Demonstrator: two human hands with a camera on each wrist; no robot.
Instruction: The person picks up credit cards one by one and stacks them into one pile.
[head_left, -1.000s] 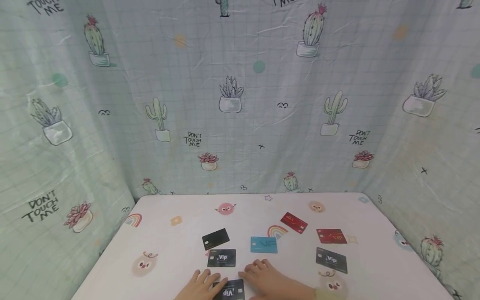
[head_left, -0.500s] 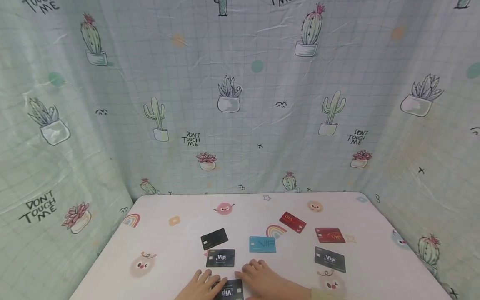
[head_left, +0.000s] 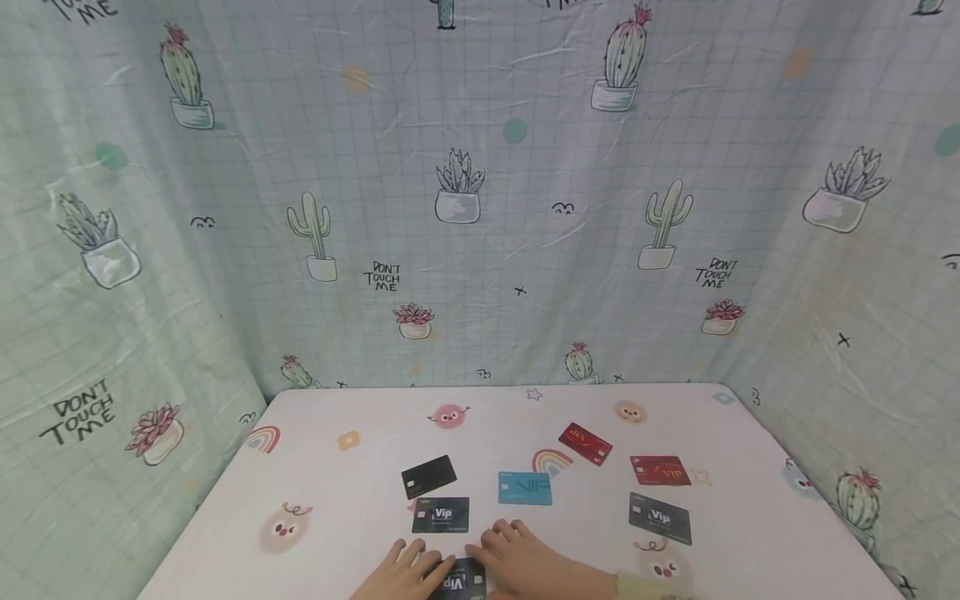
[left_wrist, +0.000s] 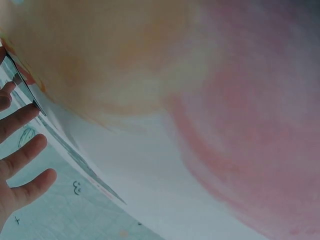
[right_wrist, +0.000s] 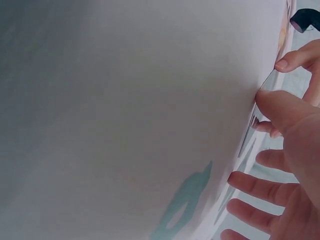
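A dark VIP card (head_left: 468, 581) lies at the table's near edge, its print upside down in the head view. My left hand (head_left: 401, 573) holds its left end, index fingertip at the far edge; the left wrist view shows the index finger (left_wrist: 22, 120) against the card's rim and the other fingers spread. My right hand (head_left: 528, 565) is at its right end. In the right wrist view the right thumb (right_wrist: 282, 107) presses the card's edge, with the index finger on the far side. Just beyond lies another dark VIP card (head_left: 441, 515).
Farther back lie a black card (head_left: 428, 477), a blue card (head_left: 524, 488), two red cards, one angled (head_left: 585, 443) and one straighter (head_left: 660, 471), and a grey VIP card (head_left: 660, 518). All rest on the patterned white tabletop (head_left: 337, 500). A cactus-print curtain (head_left: 480, 250) surrounds the table.
My right hand has slid slightly left, its index finger now over the card's far edge. My left hand and the card have hardly moved. The view has shifted slightly.
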